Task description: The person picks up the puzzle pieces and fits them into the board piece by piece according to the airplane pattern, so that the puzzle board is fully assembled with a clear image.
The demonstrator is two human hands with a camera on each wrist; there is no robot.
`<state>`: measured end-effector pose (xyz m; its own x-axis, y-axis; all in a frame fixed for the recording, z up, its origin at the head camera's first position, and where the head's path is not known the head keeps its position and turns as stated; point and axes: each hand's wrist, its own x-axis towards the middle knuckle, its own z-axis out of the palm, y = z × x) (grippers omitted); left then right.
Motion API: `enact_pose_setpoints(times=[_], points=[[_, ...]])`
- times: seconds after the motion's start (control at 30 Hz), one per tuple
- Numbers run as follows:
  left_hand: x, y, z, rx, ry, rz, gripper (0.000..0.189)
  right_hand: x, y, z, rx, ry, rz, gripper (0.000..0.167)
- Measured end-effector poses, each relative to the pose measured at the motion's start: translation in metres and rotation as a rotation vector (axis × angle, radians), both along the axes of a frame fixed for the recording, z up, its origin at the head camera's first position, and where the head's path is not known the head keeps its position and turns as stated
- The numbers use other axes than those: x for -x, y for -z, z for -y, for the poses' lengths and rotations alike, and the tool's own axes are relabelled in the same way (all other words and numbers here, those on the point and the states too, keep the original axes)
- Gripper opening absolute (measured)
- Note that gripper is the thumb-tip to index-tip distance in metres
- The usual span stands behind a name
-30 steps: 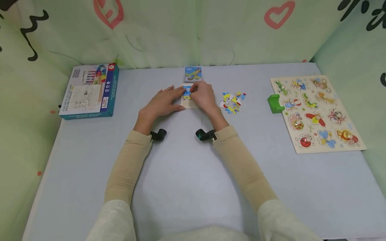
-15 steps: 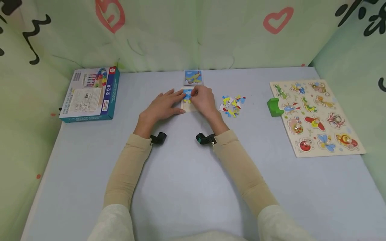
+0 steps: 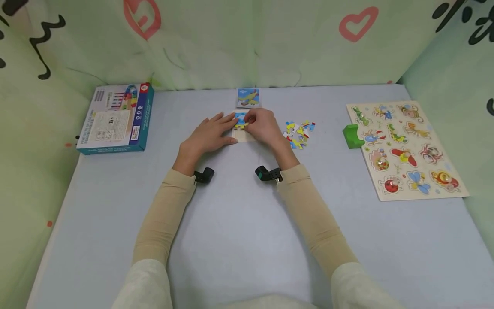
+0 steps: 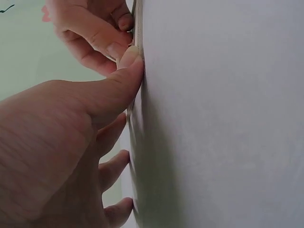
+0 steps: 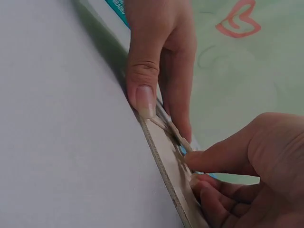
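A small wooden puzzle board, partly filled with blue and yellow pieces, lies flat near the back middle of the table. My left hand rests at its left side with fingers spread; in the left wrist view the thumb presses the board's near edge. Over the board's right part, my right hand has its thumb and curled fingers together on a small puzzle piece, mostly hidden by the fingertips. In the right wrist view, the right hand works low against the board surface. Loose puzzle pieces lie in a pile to its right.
Behind the board lies a square airplane picture. A blue-and-white box stands at the back left. To the right is a wooden insect peg puzzle, with a green block at its left edge.
My right hand and forearm have shifted slightly to the right, the fingers still at the board. The left hand stays on the board's left side. The head view has tilted a little.
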<state>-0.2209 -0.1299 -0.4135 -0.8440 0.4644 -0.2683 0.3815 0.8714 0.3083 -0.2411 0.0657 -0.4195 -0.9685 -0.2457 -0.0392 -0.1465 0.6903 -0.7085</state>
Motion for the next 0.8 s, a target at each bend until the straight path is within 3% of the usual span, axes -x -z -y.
enact_pose_setpoints(times=[0.43, 0.8], points=[[-0.0009, -0.0012, 0.0007, -0.010, -0.004, 0.020, 0.071, 0.0031, 0.0036, -0.0022, 0.014, 0.002, -0.018, 0.013], [-0.0012, 0.0000, -0.0003, 0.020, -0.006, 0.029, 0.071, 0.0019, 0.0072, 0.0034, -0.058, 0.030, -0.127, 0.013]])
